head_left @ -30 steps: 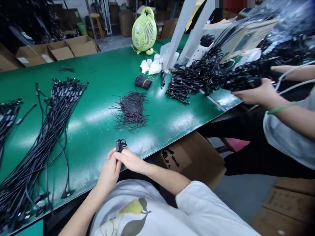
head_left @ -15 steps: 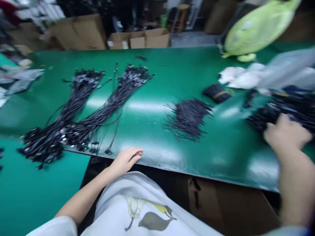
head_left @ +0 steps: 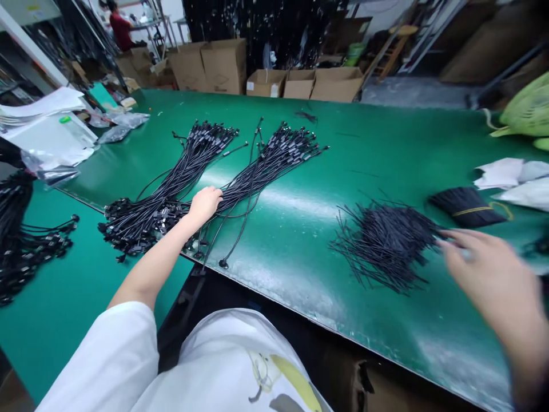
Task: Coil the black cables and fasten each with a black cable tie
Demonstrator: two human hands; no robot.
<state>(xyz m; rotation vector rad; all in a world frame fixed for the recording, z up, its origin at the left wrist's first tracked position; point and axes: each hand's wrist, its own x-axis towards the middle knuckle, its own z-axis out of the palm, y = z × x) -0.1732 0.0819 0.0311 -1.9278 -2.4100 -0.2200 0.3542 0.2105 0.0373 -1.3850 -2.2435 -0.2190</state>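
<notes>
Two long bundles of black cables with connector ends lie on the green table; my left hand is on the nearer, right-hand cable bundle, its fingers curled over the cables. The other cable bundle fans out just left of it, and their lower ends overlap near the table edge. At the right, my right hand is smeared by motion, with thumb and forefinger stretched toward the right end of a loose pile of short black strips. I see nothing held in it.
Behind my right hand lie a banded black bundle and white packets. More black cables lie on the lower green surface at left, near papers. Cardboard boxes stand beyond the table. A person is far back.
My left hand has moved from the table edge up onto the cable bundle. My right hand has left the black cables at the far right for the strip pile. The view has turned left.
</notes>
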